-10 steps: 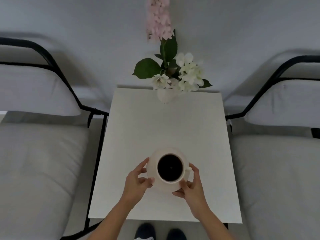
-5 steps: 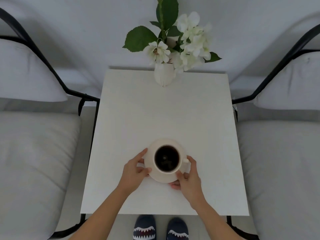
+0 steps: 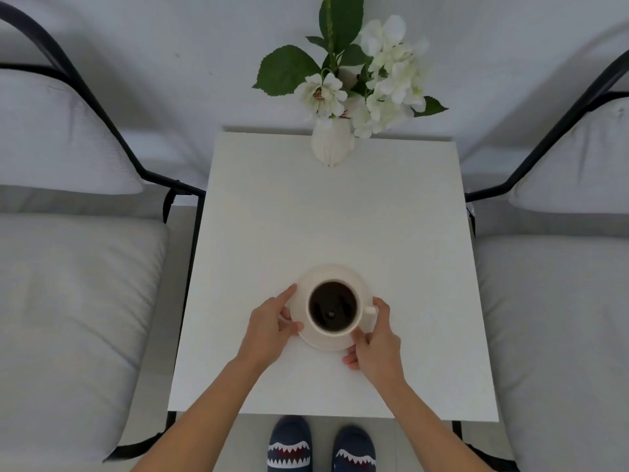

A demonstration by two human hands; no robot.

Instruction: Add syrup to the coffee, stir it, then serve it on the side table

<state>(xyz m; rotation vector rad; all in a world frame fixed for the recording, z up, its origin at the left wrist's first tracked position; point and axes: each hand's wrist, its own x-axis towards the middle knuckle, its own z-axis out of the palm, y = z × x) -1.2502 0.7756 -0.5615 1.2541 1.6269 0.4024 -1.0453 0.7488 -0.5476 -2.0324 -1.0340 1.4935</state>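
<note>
A cream cup of dark coffee (image 3: pixel 333 307) stands on a cream saucer (image 3: pixel 332 274) in the near middle of the white side table (image 3: pixel 306 212). The cup's handle points right. My left hand (image 3: pixel 272 325) grips the saucer's left rim with thumb and fingers. Thumb on the near rim and fingers under the edge, my right hand (image 3: pixel 376 345) grips the saucer's right side, just below the handle. The saucer looks to be resting on or just above the tabletop; I cannot tell which.
A white vase of white flowers (image 3: pixel 332 144) stands at the table's far edge. Grey cushioned chairs with black frames flank the table, one on the left (image 3: pixel 68 284) and one on the right (image 3: pixel 561 301). My slippered feet (image 3: pixel 321 444) show below the near edge.
The cup and saucer have come lower over the table and slightly forward, both hands still on the saucer. The view has tilted down and moved closer to the table.
</note>
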